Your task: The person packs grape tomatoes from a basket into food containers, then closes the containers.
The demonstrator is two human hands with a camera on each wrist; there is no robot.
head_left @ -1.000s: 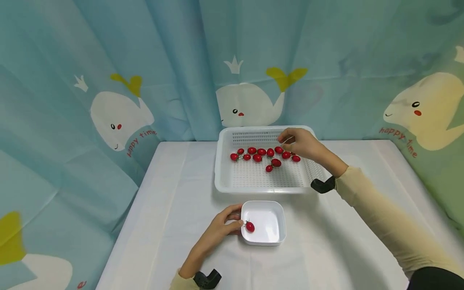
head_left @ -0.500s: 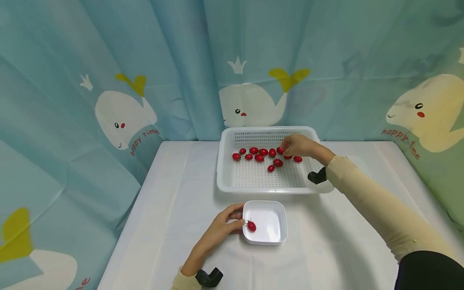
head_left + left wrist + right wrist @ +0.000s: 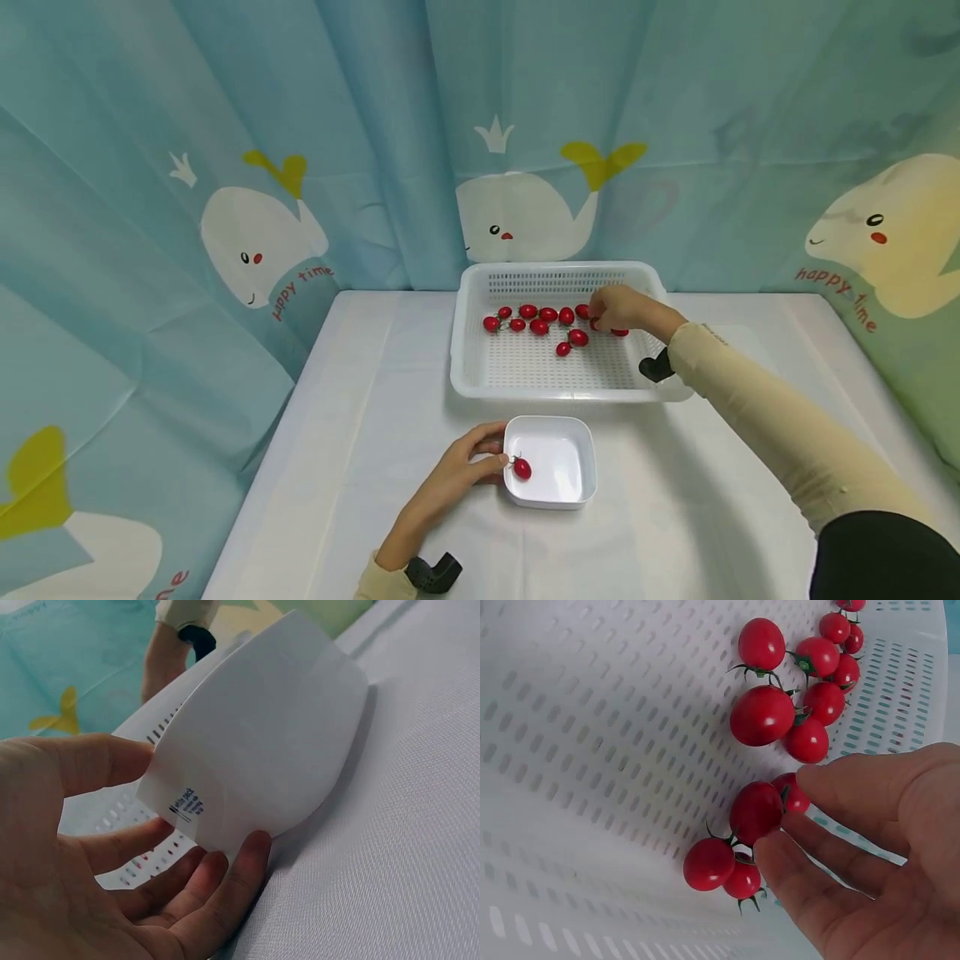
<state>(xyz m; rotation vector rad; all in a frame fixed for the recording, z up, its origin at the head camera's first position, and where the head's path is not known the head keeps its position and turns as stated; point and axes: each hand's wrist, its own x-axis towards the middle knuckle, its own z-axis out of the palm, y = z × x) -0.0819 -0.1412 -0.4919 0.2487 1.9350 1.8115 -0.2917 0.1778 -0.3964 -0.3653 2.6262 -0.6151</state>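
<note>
Though apart, hands point(image 3: 453, 468) at bowl point(image 3: 558, 458) and tomatoes point(image 3: 756, 814)

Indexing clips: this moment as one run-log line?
left hand: holds white container | right hand: at tomatoes in basket, grip unclear | white container: one tomato inside

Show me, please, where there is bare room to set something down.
The white cloth-covered table is bare left of the white perforated plastic basket and right of the small square white bowl. The basket's front floor is free; red oval tomatoes and the right hand crowd its middle.
</note>
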